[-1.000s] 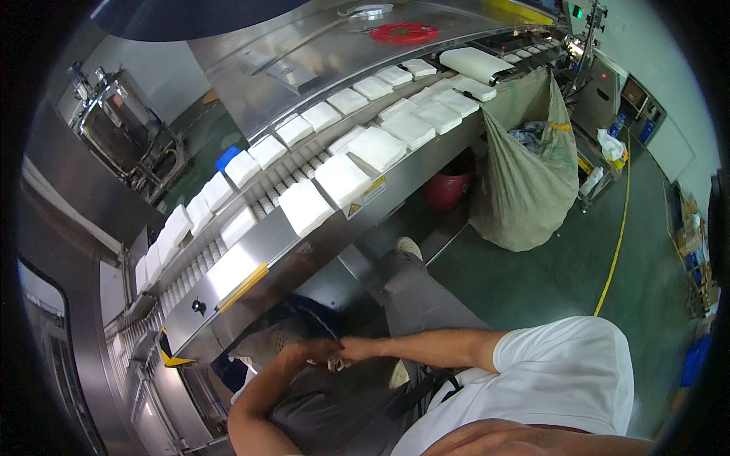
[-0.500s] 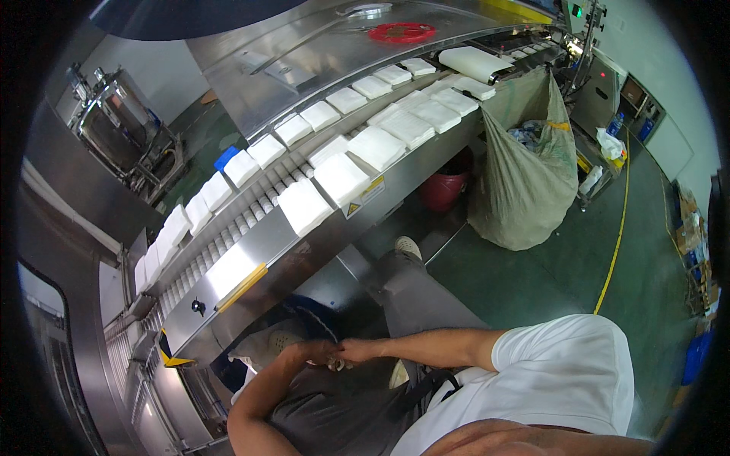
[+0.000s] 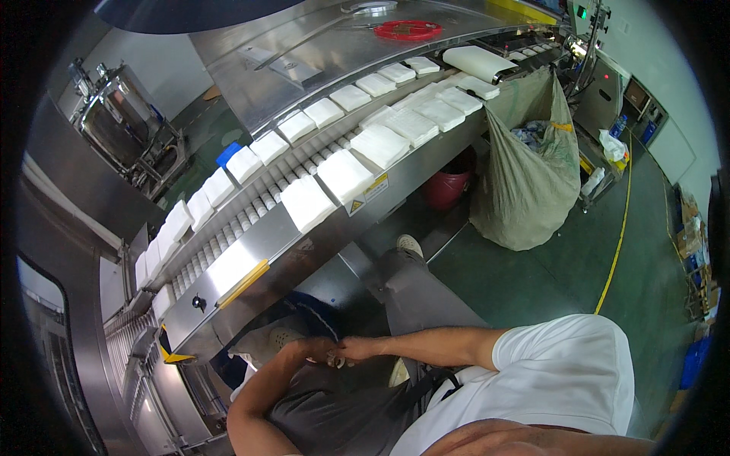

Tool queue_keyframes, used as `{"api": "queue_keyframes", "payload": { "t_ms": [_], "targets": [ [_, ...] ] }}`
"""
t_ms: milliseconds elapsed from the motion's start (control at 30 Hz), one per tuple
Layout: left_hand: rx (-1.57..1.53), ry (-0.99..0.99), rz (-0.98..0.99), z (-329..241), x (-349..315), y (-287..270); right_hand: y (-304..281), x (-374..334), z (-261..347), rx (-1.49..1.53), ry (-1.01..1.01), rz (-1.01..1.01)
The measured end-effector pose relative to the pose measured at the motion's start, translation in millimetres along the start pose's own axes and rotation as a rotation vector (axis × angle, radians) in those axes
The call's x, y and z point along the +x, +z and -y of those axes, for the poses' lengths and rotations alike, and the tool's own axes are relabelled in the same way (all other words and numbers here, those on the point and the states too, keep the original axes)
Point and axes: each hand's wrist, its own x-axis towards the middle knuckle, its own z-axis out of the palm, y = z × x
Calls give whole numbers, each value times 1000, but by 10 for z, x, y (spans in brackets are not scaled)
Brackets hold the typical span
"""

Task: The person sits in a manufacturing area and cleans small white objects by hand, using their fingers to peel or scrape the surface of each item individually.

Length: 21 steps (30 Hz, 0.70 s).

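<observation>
My left hand [image 3: 308, 350] and my right hand [image 3: 357, 349] meet low in front of me, over my dark grey clothing. Their fingers are curled together, closed around something small and pale [image 3: 334, 360] that I cannot make out. Beyond them runs a metal roller conveyor [image 3: 236, 232]. Stacks of white folded sheets, like napkins, stand along its far side, with one white stack [image 3: 245, 164] beside a small blue piece [image 3: 228, 154]. More lie along the near metal ledge, the closest being a white stack [image 3: 307, 204]. Neither hand touches the stacks.
A large woven sack [image 3: 525, 182] hangs open at the conveyor's right end, with a red bucket [image 3: 445, 186] beside it under the ledge. A red ring-shaped object [image 3: 407, 30] lies on the metal surface behind. A steel tank [image 3: 122, 114] stands at far left.
A white stack now shows at the conveyor's lower left end. A stack behind the near ledge's row is no longer visible there. My hands have stayed together in the same place.
</observation>
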Motion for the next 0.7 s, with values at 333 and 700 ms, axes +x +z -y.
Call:
{"api": "queue_keyframes", "payload": {
  "t_ms": [333, 700],
  "targets": [
    [-115, -124, 48, 42, 40, 32, 15, 19, -43, -27, 34, -3],
    [-86, -82, 2, 41, -56, 55, 1, -39, 9, -131, -25, 18]
  ]
}}
